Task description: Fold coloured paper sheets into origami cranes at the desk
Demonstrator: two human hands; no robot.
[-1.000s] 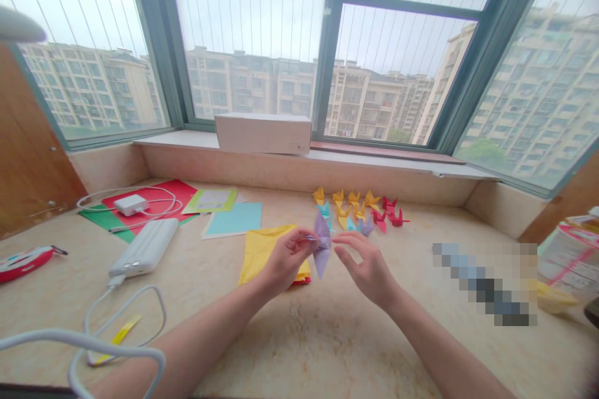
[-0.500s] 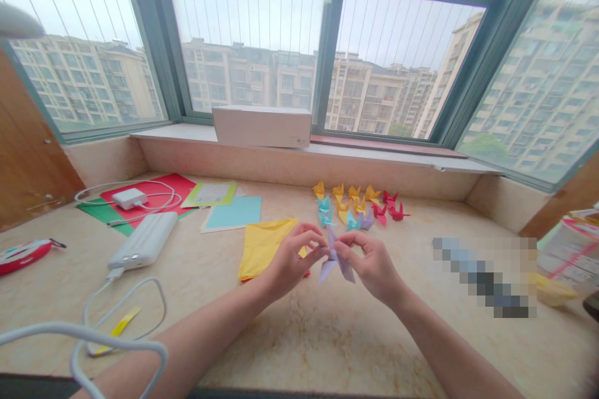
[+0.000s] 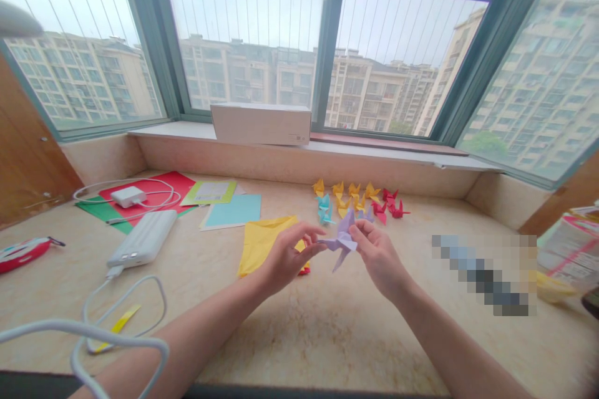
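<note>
Beige marbled stone is spreading across the near countertop, and both bare forearms are reaching out over it toward the middle. Just beyond, the left hand is pinching the thin left tip of a lilac paper crane between thumb and forefinger. The right hand is closing thumb and fingers on the crane's right side, where most of the folded body is sitting. The crane is hanging in the air between the two hands, clear of the stone, with its long axis running left to right from one pinch to the other. One pointed flap is sticking up and away, and another is drooping toward the near edge. The bulk is lying closer to the right hand, so the left is gripping only an end. Behind the left hand a yellow sheet is lying flat. Farther on, a cluster of small folded cranes is standing near the back wall, and a white box is resting on the sill.
</note>
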